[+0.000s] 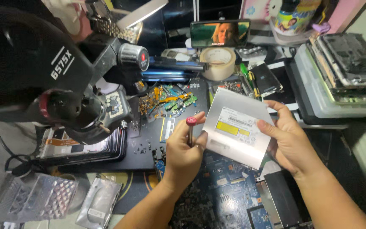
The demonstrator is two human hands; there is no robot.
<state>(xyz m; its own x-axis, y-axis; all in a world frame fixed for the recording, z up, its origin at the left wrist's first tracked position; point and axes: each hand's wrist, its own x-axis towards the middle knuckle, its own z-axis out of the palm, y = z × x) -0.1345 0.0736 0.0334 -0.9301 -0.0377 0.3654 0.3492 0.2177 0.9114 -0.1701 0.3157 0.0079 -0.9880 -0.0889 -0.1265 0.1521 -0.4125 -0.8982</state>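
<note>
Optical drive [236, 127] (silver, labelled) clamped by right hand [286, 142] at 3 o'clock; left hand [185, 150] pinches screwdriver [190, 129] at 9.

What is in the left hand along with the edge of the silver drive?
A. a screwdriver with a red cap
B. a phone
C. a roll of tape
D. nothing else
A: the left hand grips a screwdriver with a red cap, beside the silver drive.
</note>
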